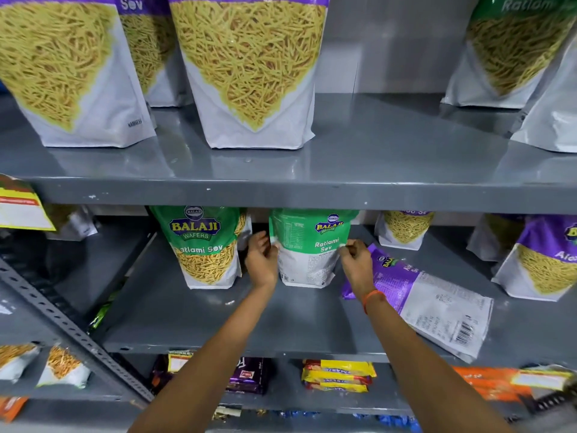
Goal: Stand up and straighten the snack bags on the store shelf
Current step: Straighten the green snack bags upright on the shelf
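A green Ratlami Sev bag (pixel 309 248) stands upright on the middle grey shelf (pixel 193 310), its back label facing me. My left hand (pixel 260 257) pinches its left edge and my right hand (pixel 356 257) pinches its right edge. To its left another green Ratlami Sev bag (pixel 206 245) stands facing front. Right of my right hand a purple Aloo Sev bag (pixel 418 304) lies flat on the shelf, back side up, partly under my right forearm. Another purple bag (pixel 543 260) stands at the far right, and a bag (pixel 404 228) stands behind.
The upper shelf (pixel 374 164) carries tall purple sev bags (pixel 249 73) and a green one (pixel 512 48), with a gap between them. Below are biscuit packs (pixel 338 375) and chocolate packs (pixel 246 375). A slotted metal brace (pixel 68 326) slants at left. A yellow price tag (pixel 18 204) hangs at far left.
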